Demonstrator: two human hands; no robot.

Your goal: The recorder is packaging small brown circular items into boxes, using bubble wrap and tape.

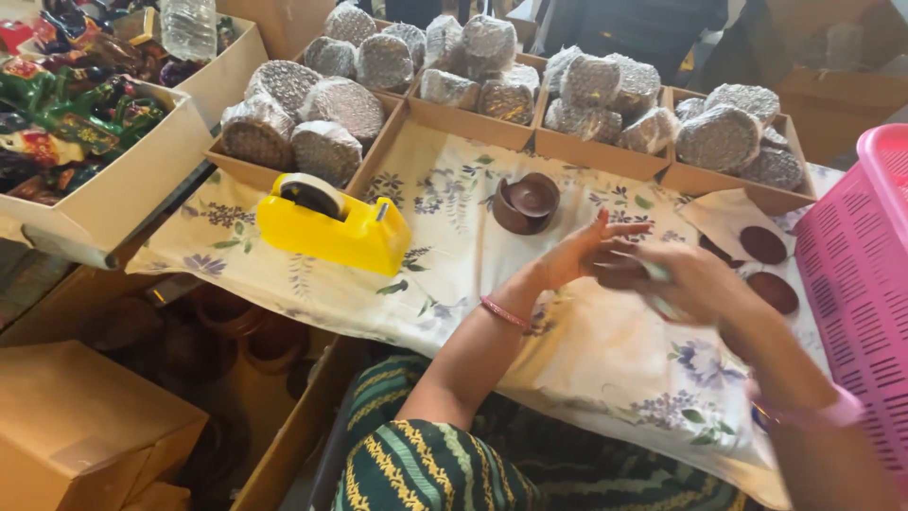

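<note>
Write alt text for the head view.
Left hand and right hand meet over a floral cloth, holding something small and blurred. Nearby sit a yellow tape dispenser, brown clay cups and boxed bubble-wrapped bundles.

A small craft packing workshop. Cardboard trays (pixel 605 156) of bubble-wrapped bundles (pixel 326 118) line a cloth-covered worktop (pixel 454 255), beside a yellow tape dispenser (pixel 333 225) and a box of painted figurines (pixel 66 123).
</note>
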